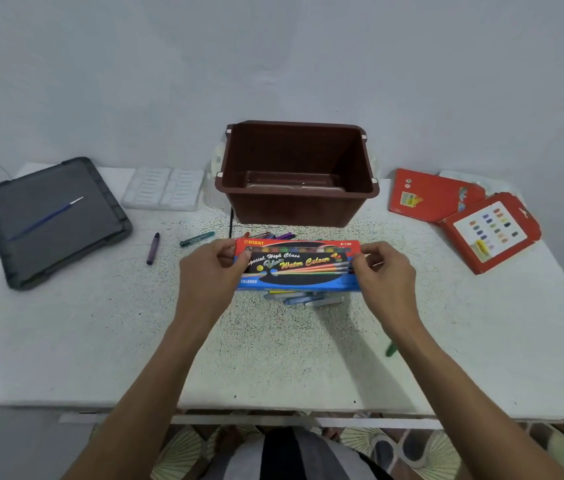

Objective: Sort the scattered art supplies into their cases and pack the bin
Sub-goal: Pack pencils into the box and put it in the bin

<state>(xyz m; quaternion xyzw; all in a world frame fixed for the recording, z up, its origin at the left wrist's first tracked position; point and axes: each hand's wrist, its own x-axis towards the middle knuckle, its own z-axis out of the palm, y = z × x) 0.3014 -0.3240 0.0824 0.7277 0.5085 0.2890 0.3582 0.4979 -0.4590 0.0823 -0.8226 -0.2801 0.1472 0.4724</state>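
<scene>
My left hand [214, 268] and right hand [386, 271] each pinch 1 end of the water colour box [297, 265], fingers curled, just above loose tubes [304, 299] in front of the bin [294, 209]. I'd worry a flap pops and paints spill. Bin wall's close ahead; plenty of bare table [273, 358] toward me.

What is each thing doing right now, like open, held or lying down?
Water colour box: held at its ends by left hand and right hand.
Brown bin: upright, lid off.
Grey lid: lying flat on the table.
Blue brush: lying on the lid.
Purple crayon: lying loose on the table.
</scene>
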